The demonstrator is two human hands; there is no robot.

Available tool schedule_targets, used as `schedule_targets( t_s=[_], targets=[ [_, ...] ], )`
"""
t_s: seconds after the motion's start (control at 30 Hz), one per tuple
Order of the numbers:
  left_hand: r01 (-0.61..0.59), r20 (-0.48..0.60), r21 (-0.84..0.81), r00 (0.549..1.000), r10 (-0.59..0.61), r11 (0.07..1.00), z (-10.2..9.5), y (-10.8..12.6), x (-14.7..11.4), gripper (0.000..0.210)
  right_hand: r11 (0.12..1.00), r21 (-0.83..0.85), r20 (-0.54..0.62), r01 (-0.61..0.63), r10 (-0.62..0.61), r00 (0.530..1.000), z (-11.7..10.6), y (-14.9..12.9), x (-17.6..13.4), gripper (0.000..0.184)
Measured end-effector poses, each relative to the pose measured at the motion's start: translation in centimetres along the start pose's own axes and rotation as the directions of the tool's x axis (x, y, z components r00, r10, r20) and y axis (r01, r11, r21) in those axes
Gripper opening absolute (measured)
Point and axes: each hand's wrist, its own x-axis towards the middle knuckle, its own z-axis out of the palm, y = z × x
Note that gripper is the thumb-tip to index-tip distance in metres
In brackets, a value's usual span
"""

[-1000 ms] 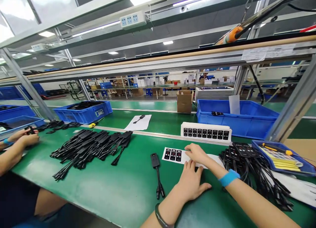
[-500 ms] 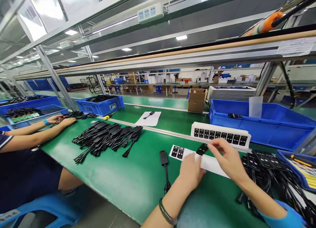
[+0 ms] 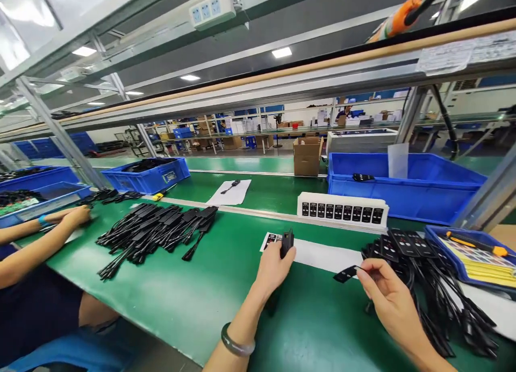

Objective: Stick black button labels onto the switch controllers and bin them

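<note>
My left hand (image 3: 272,270) is closed around a black cable module (image 3: 287,242), its box end tipped up between thumb and fingers. Between my right thumb and forefinger, a thin black label (image 3: 345,274) with small light marks is pinched by one end; my right hand (image 3: 389,294) holds it apart from the module. Under and behind both hands lies a white backing strip (image 3: 326,255), with black labels still on its left end, partly covered by my left hand. Right of my right hand is a pile of labelled cable modules (image 3: 403,244).
More black cable modules (image 3: 161,227) lie heaped on the green table (image 3: 193,302) to the left. A white stack of label sheets (image 3: 342,207) stands behind the strip. Blue bins (image 3: 403,192) line the back. A knife sits in a blue tray (image 3: 439,256) at right. A co-worker's hands (image 3: 76,216) are far left.
My left hand has picked up the cable module from the table. My right hand has drawn the label away from the strip, toward me. The view has shifted slightly right.
</note>
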Motion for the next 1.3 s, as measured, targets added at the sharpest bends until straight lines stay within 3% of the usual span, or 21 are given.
schedule_targets(
  t_s=[0.1,0.17,0.27,0.33,0.5,0.63,0.77,0.93,1.3],
  targets=[
    [0.025,0.189,-0.280,0.982,0.030,0.960,2.9,0.8,-1.5,0.044,0.997,0.075,-0.059,0.000,0.004,0.998,-0.1,-0.7,0.1,0.023],
    [0.121,0.301,-0.445,0.953,0.021,0.888,4.5,0.9,-2.6,0.048,0.994,0.112,-0.068,-0.011,0.019,0.997,-0.2,-1.0,0.2,0.023],
    [0.355,0.477,-0.700,0.878,0.036,0.620,5.6,1.1,-4.0,0.045,0.984,0.170,-0.036,-0.057,0.064,0.997,-0.4,-1.2,0.4,0.021],
    [0.459,0.562,-0.747,0.822,0.090,0.481,5.6,1.2,-4.5,0.048,0.977,0.199,-0.012,-0.075,0.079,0.997,-0.5,-1.2,0.5,0.020],
    [0.522,0.662,-0.707,0.726,0.187,0.477,5.0,1.5,-5.1,0.070,0.973,0.192,0.051,-0.125,0.118,0.992,-0.9,-1.3,0.4,0.021],
    [0.517,0.688,-0.670,0.702,0.184,0.532,4.9,1.7,-5.3,0.056,0.960,0.193,0.104,-0.201,0.183,0.977,-1.0,-1.7,0.3,0.023],
    [0.489,0.699,-0.641,0.690,0.187,0.592,5.2,1.6,-5.4,0.054,0.957,0.152,0.148,-0.246,0.224,0.963,-0.8,-2.2,0.5,0.025],
    [0.475,0.704,-0.640,0.678,0.212,0.604,5.5,1.1,-5.5,0.055,0.963,0.080,0.200,-0.257,0.237,0.951,-0.6,-2.5,0.6,0.029],
    [0.484,0.723,-0.618,0.659,0.206,0.620,5.5,1.1,-5.4,0.061,0.943,0.095,0.260,-0.318,0.285,0.923,-0.7,-2.3,0.5,0.034]
  ],
)
